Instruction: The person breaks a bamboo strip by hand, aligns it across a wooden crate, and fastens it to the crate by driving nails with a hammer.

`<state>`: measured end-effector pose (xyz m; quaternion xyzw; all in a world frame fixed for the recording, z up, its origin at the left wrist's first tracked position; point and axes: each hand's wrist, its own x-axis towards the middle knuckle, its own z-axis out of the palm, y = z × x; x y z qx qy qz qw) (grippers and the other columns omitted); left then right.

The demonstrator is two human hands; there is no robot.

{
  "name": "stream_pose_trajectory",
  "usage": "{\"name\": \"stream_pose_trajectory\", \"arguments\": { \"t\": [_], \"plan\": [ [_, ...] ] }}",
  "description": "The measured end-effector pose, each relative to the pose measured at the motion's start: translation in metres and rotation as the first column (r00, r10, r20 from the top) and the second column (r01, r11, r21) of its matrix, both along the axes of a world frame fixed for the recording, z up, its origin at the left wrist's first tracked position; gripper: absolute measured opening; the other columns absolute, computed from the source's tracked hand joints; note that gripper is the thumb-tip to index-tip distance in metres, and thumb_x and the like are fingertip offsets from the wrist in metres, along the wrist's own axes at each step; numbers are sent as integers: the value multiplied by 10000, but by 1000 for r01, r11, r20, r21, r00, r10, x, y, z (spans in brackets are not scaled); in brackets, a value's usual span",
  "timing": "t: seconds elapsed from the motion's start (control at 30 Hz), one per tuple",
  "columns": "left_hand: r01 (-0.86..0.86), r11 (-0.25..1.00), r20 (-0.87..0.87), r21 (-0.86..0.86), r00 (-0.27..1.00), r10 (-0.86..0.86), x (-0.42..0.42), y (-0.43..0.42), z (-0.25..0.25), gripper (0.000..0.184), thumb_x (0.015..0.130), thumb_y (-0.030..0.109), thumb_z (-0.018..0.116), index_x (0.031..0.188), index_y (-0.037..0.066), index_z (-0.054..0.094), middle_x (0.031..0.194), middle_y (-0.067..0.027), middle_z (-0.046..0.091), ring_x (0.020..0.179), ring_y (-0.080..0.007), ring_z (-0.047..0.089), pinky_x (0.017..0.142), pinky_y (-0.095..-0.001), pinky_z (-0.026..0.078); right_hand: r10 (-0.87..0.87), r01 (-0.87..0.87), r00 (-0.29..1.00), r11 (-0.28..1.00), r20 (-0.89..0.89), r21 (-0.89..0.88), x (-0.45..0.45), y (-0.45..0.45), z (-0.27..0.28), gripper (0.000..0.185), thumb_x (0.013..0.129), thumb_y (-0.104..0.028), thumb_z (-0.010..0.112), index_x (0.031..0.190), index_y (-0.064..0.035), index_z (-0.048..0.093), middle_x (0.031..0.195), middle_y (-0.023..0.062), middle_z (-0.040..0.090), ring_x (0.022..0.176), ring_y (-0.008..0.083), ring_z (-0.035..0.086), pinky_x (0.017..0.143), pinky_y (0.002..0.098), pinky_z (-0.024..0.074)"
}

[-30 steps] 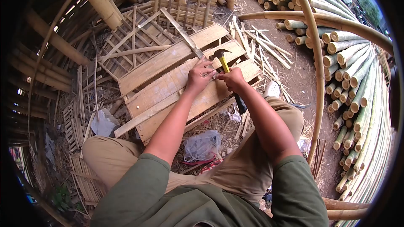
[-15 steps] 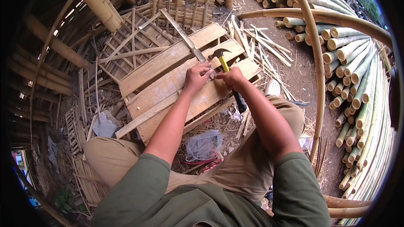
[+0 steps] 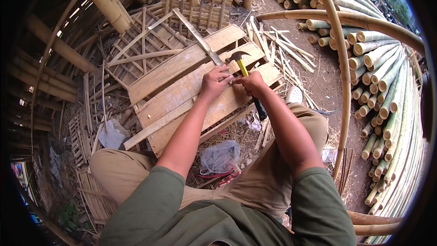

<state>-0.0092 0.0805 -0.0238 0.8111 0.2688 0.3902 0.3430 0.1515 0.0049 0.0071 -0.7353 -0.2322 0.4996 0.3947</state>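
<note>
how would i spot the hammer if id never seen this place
Start at the planked wooden bench mid-view, in front of the seated person. Toward its right end, the right grip holds the hammer, head pointing away from the person. Its dark claw head and bright yellow shaft set it apart from the long pale strip beside it.

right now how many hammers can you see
1: the yellow-and-black hammer, held in the right hand over the wooden planks. Others may be hidden in the clutter.
</note>
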Motion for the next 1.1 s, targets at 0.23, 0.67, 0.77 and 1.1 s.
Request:
{"name": "stream_pose_trajectory", "arguments": {
  "t": [0.23,0.67,0.77,1.1],
  "plan": [
    [0,1000,-24,-31,1000,-1,-1,-2,3,129,828,162,763,905,59,765,1168,-116,690,1164,-261,621,994,-348,481,22,-22,996,1000,-84,1,1,-2,9,167,793,-101,799,766,-35,648,524,3,442,379,98,338,363,284,245],
    [45,996,-49,71,998,-42,0,2,-7,136,840,181,750,928,80,769,1145,-150,694,1149,-281,634,1135,-457,347,55,-58,997,997,57,49,1,-5,12,199,790,-144,800,786,-6,657,555,42,526,390,134,440,357,320,328],
    [36,996,-55,77,998,-31,0,0,-5,154,835,185,755,935,68,765,1134,-161,695,1157,-291,630,1133,-470,348,3,-148,816,968,578,203,-3,-11,22,369,879,-295,673,762,54,651,668,214,654,571,335,644,530,451,479],
    [53,997,-65,60,997,-49,-1,-4,4,135,813,152,764,887,39,757,1060,-149,717,1114,-278,655,1119,-492,363,128,-293,675,950,726,106,-22,-71,61,381,968,-277,558,786,51,621,702,286,609,695,472,608,648,511,474]
  ]
}}
